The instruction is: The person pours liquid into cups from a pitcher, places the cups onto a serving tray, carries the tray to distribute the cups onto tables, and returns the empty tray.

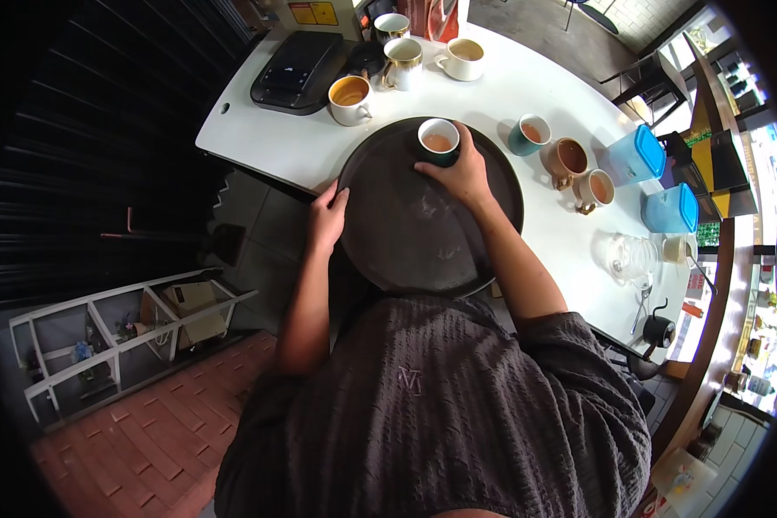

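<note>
A large round dark serving tray extends over the near edge of the white table. My left hand grips the tray's left rim, its thumb on top. My right hand is closed around a dark green cup with a white inside, at the tray's far part; the cup is upright and has some brownish liquid in it. Whether its base touches the tray is hidden. Right of the tray stand a similar green cup, a brown mug and a smaller light mug, each with liquid inside.
Beyond the tray are a black scale, a white cup with an orange inside, a gold-trimmed mug and a cream cup. Blue-lidded containers, a glass vessel, a spoon and a black kettle stand at right.
</note>
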`<control>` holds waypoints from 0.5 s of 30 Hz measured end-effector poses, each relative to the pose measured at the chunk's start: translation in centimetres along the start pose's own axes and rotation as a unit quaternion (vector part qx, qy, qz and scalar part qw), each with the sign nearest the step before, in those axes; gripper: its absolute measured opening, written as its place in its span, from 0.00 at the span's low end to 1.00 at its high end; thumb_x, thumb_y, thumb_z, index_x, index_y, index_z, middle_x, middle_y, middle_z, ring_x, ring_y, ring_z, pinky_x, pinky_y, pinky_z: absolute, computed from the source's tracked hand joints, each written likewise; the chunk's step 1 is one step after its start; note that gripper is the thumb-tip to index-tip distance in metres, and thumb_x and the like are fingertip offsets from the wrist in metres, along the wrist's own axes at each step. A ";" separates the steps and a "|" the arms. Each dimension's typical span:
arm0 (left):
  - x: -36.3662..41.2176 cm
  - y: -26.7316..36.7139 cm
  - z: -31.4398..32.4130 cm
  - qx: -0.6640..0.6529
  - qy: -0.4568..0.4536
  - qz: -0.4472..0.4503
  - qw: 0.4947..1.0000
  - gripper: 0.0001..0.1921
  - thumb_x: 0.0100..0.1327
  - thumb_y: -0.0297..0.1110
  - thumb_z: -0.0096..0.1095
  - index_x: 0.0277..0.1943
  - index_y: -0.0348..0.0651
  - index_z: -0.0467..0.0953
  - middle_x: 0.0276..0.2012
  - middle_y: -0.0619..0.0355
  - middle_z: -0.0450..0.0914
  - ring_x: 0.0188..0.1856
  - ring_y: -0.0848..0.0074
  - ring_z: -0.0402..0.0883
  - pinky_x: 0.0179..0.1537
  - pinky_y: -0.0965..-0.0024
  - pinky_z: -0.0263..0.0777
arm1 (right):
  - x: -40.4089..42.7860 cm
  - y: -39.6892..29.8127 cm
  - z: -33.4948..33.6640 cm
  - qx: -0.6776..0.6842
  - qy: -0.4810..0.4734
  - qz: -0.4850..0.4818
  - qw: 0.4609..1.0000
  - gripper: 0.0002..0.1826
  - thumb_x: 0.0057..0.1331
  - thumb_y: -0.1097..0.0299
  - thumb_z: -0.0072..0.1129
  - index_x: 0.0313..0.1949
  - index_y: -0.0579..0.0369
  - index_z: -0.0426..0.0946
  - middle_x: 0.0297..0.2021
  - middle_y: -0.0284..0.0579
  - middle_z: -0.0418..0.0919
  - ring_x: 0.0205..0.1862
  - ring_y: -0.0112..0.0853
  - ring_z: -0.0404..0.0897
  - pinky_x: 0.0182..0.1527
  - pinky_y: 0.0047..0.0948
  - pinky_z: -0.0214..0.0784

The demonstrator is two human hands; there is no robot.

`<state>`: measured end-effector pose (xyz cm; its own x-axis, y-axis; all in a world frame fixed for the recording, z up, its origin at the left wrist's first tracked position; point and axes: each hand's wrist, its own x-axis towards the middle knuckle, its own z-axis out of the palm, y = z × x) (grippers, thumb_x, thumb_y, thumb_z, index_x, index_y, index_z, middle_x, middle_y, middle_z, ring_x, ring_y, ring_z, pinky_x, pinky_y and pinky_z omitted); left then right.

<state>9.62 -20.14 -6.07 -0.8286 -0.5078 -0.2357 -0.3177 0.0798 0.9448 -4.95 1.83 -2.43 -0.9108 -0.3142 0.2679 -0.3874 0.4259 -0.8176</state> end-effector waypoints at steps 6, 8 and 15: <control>0.0 -0.3 0.0 0.020 0.016 0.024 0.999 0.21 0.69 0.36 0.56 0.62 0.39 0.73 0.55 0.52 0.81 0.57 0.72 0.78 0.58 0.72 0.67 | 1.4 1.4 -7.0 -0.384 0.097 0.003 0.918 0.46 0.46 0.54 0.70 0.65 0.49 0.63 0.56 0.54 0.66 0.58 0.52 0.64 0.58 0.52 0.57; 0.1 -0.2 0.1 0.017 0.017 0.026 0.999 0.21 0.69 0.36 0.56 0.62 0.39 0.73 0.55 0.52 0.81 0.57 0.72 0.78 0.58 0.72 0.67 | 2.4 2.6 -8.9 -0.405 0.119 0.032 0.906 0.46 0.46 0.52 0.70 0.65 0.49 0.63 0.57 0.54 0.66 0.59 0.53 0.64 0.59 0.52 0.55; -0.2 -0.1 0.2 0.003 0.022 0.002 1.000 0.21 0.69 0.36 0.57 0.62 0.39 0.73 0.54 0.53 0.81 0.54 0.74 0.79 0.57 0.72 0.68 | 3.8 4.0 -10.8 -0.422 0.052 0.136 0.895 0.45 0.48 0.47 0.72 0.64 0.47 0.64 0.51 0.50 0.78 0.60 0.54 0.64 0.58 0.52 0.50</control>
<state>9.69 -19.87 -6.19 -0.8086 -0.5453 -0.2208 -0.3168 0.0874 0.9445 -11.51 11.51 0.83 -0.9794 -0.0395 0.1980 -0.0791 0.9773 -0.1963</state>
